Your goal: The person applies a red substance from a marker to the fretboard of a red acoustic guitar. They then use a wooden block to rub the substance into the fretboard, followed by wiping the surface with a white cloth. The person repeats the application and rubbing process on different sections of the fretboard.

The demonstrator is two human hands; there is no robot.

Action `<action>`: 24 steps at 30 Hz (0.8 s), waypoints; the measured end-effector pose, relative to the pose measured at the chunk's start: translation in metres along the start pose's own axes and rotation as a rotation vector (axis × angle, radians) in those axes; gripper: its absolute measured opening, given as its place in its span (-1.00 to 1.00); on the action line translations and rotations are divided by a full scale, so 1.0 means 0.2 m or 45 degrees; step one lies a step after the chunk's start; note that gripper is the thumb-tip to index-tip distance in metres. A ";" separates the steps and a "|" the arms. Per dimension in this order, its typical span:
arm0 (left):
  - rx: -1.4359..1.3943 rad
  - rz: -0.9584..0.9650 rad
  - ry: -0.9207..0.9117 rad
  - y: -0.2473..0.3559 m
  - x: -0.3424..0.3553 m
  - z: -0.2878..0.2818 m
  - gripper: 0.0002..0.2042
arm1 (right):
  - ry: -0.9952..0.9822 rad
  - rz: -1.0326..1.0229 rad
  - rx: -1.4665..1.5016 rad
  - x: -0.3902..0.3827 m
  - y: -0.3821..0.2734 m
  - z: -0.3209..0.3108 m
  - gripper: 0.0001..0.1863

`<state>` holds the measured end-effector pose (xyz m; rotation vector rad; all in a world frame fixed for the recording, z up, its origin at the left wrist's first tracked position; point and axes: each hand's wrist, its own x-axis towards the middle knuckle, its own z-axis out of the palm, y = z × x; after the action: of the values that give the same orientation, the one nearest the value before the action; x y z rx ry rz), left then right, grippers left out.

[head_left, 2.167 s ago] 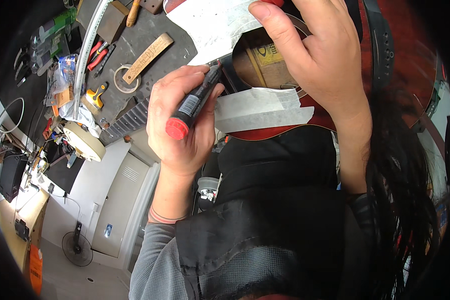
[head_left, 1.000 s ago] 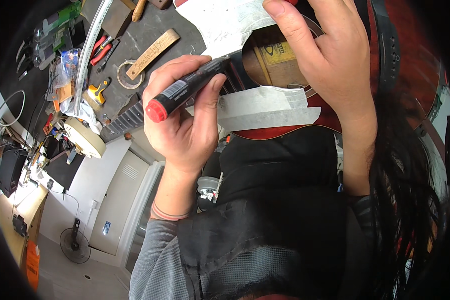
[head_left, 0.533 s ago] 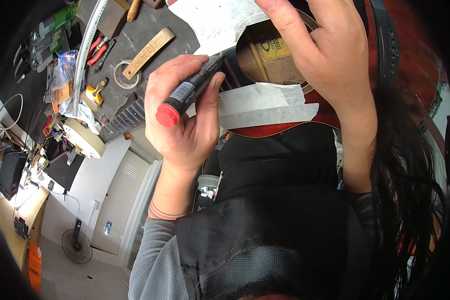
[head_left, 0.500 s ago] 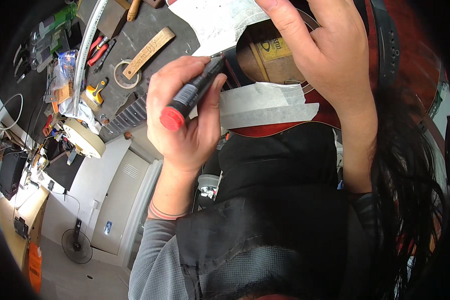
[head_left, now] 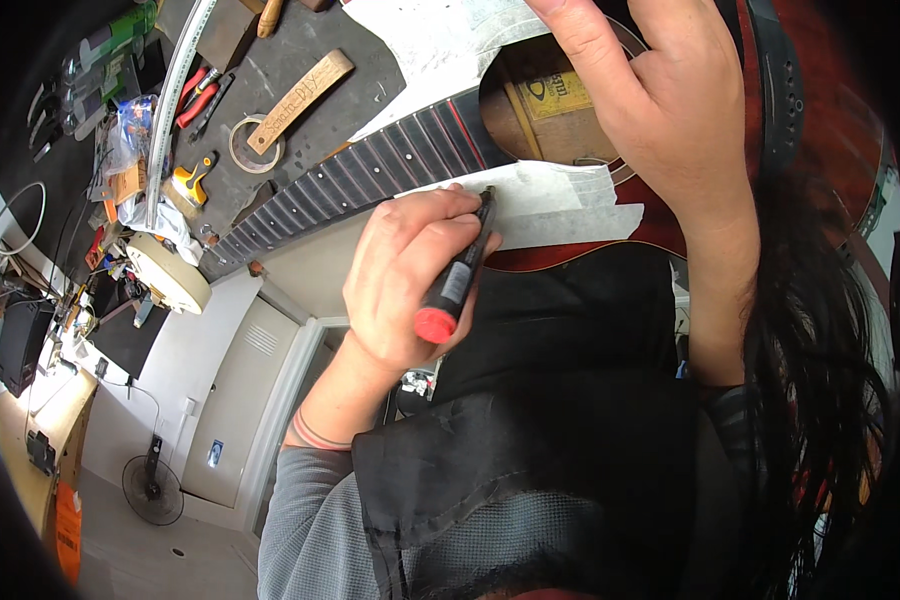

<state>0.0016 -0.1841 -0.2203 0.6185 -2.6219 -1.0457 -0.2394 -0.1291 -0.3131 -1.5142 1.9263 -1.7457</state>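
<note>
Head view: left hand (head_left: 405,275) gripped a marker (head_left: 457,282), tip on tape (head_left: 555,205); a slip could mark the guitar (head_left: 660,225).

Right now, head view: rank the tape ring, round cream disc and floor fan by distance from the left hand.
From the left hand, which holds a marker:
1. Tape ring, up-left on the dark bench.
2. Round cream disc, left, at the bench edge.
3. Floor fan, lower left on the floor.
</note>
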 end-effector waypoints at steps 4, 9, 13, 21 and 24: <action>-0.163 -0.151 0.205 -0.07 0.00 -0.01 -0.58 | -0.014 0.016 -0.028 0.00 -0.01 -0.01 -0.79; -0.409 -0.296 0.417 -0.12 0.07 0.02 -0.58 | -0.034 0.033 -0.038 0.00 -0.02 -0.01 -0.79; -0.342 -0.304 0.367 -0.14 0.09 0.02 -0.57 | -0.028 0.035 -0.012 0.00 -0.01 -0.01 -0.79; -0.327 -0.361 0.362 -0.13 0.10 0.02 -0.57 | -0.020 -0.012 -0.055 0.01 -0.02 -0.01 -0.80; -0.328 -0.324 0.416 -0.14 0.10 0.04 -0.58 | -0.045 -0.031 -0.124 0.03 -0.08 -0.03 -0.80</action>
<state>-0.0105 -0.2069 -0.2455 0.9845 -2.1267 -1.2110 -0.2378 -0.1263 -0.2959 -1.5962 2.0110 -1.6450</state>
